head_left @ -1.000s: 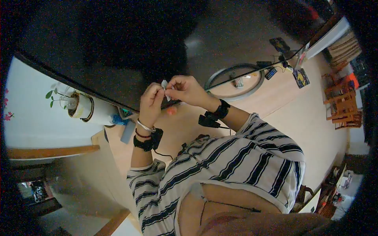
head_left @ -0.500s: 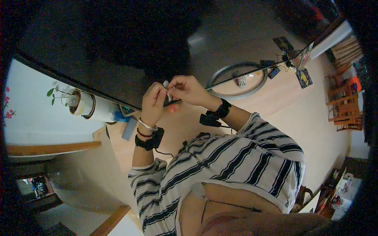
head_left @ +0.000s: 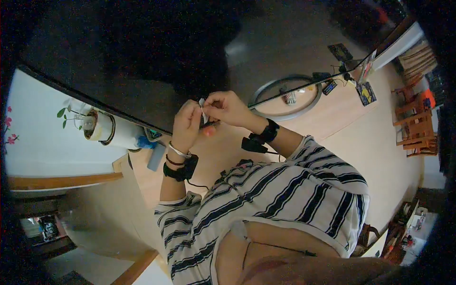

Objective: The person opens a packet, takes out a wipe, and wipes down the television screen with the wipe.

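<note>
Above and left of the frame's centre, two hands, the left hand [head_left: 187, 121] and right hand [head_left: 227, 109], pinch one small white strip [head_left: 205, 115] between closed fingertips. Both forearms slant upward, each wearing one black wrist strap [head_left: 270, 131]. Around them: pale bench [head_left: 332, 111], dark screen [head_left: 156, 102] above, one potted plant [head_left: 100, 129] at left.

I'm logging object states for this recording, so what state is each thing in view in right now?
Left hand: closed, pinching the white piece
Right hand: closed, pinching the same piece
White piece: held between both hands; whole or torn unclear
Dark screen: upright, showing reflections; power unclear
Plant: potted, in leaf
Grey-rimmed tray: small items inside
Wrist straps: fastened
</note>
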Demonstrator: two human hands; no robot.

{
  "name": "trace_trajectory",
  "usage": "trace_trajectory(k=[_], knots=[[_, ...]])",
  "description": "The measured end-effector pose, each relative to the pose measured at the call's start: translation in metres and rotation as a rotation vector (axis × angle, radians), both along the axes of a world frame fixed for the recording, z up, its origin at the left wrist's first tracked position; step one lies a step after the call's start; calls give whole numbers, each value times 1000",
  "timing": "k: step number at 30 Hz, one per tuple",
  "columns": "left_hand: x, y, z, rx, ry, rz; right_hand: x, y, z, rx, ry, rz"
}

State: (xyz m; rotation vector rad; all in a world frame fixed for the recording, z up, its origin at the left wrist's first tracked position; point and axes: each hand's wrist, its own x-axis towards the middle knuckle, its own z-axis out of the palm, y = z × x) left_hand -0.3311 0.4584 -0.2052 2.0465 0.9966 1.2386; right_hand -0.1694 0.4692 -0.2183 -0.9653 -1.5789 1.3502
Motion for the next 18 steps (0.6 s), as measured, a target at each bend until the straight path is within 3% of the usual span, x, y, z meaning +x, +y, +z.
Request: trace_trajectory(k=[18], knots=[[-2, -4, -3, -21, 122, 1, 1, -4, -3, -15, 22, 14]])
